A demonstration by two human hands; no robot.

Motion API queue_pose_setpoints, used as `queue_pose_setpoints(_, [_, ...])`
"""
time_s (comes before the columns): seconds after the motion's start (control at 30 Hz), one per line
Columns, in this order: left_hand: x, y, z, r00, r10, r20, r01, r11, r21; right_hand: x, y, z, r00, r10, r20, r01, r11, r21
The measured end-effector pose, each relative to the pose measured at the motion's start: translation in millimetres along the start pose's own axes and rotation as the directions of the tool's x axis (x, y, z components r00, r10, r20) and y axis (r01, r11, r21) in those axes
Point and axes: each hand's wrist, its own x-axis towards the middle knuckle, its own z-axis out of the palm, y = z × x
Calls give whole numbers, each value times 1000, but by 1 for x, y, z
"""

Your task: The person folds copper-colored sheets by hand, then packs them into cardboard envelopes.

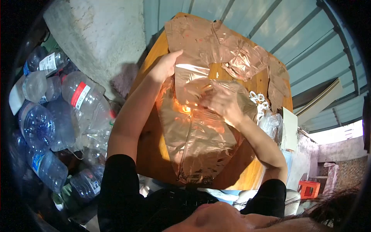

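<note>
a: copper foil sheet (197, 139), where is it?
b: spread on the yellow wooden table (148, 154) right in front of the person, crinkled.
a: hands?
b: left hand (165, 66) lies on its far left corner, fingers straight and together. right hand (223, 103) rests mid-sheet, blurred; i cannot tell if its fingers grip.
a: around it?
b: more foil pieces (216, 42) farther along, white rings (258, 101) near the right hand, plastic bottles (50, 116) heaped off to the left.
</note>
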Motion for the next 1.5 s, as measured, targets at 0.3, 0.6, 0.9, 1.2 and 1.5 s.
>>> queue_pose_setpoints(0.3, [-8,-8,7,995,99,-10,-95,975,199,-43,-24,-15,995,3,97,-1,1000,-14])
queue_pose_setpoints(0.6, [16,-5,-14,991,133,9,-122,875,468,-58,-29,-5,997,2,77,7,993,-115])
queue_pose_setpoints(0.9, [32,-8,-18,904,216,-368,-20,883,469,-62,-38,-7,996,76,41,-67,980,-189])
queue_pose_setpoints(1.2, [22,7,37,863,504,7,-360,607,708,-58,-45,-59,976,116,187,-66,964,-257])
queue_pose_setpoints(1.5, [-73,38,147,741,393,545,-575,790,213,-69,-174,-134,998,55,-38,-66,866,-495])
